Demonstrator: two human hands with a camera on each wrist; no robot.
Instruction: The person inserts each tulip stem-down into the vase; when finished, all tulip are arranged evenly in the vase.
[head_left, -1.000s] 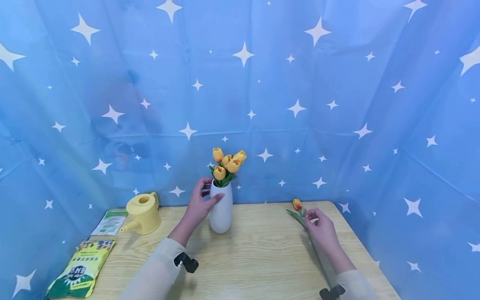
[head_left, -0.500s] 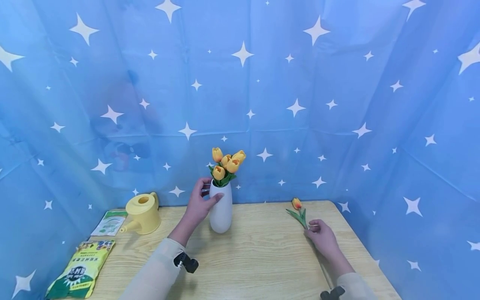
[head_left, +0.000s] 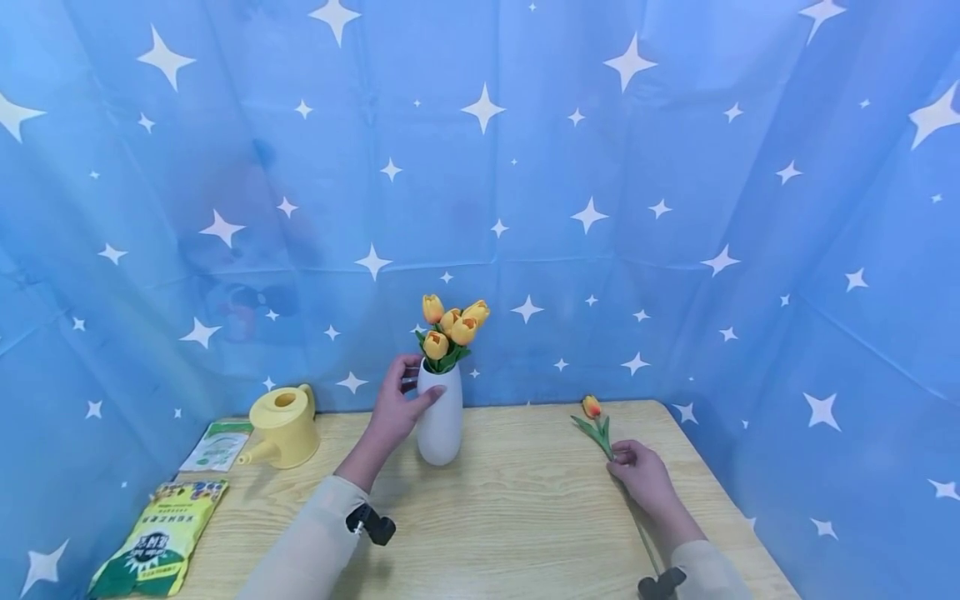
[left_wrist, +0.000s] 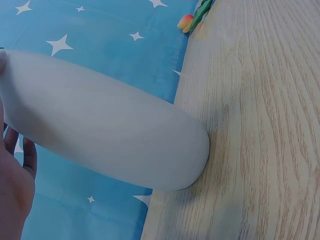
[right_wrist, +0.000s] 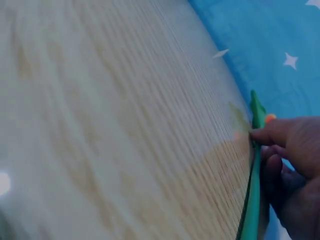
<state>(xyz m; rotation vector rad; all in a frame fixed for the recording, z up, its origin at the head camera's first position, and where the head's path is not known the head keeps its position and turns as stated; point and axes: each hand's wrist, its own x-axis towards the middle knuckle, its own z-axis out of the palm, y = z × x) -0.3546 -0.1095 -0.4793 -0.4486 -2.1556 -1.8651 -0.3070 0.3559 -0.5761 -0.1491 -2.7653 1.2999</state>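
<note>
A white vase (head_left: 441,427) stands upright near the table's back edge, with several yellow-orange tulips (head_left: 463,331) in its mouth. My left hand (head_left: 399,407) grips the vase's upper part from the left, thumb across the front. In the left wrist view the smooth vase (left_wrist: 110,122) spans most of the left half, its base on the wood. Toward the right, my right hand (head_left: 647,479) pinches the stem of a single orange tulip (head_left: 592,407) just below its leaves. That green stem (right_wrist: 254,200) runs back under the palm in the right wrist view, close over the table.
A yellow watering can (head_left: 287,429) stands on the left of the wooden table (head_left: 517,517). Behind it lies a white-green packet (head_left: 217,446), and in front a yellow-green bag (head_left: 161,537). A blue star-patterned curtain (head_left: 480,183) surrounds the table at the back and sides.
My right hand has slid down the tulip from the leaves to the stem below them, uncovering the leaves. My left hand and the vase have stayed in place.
</note>
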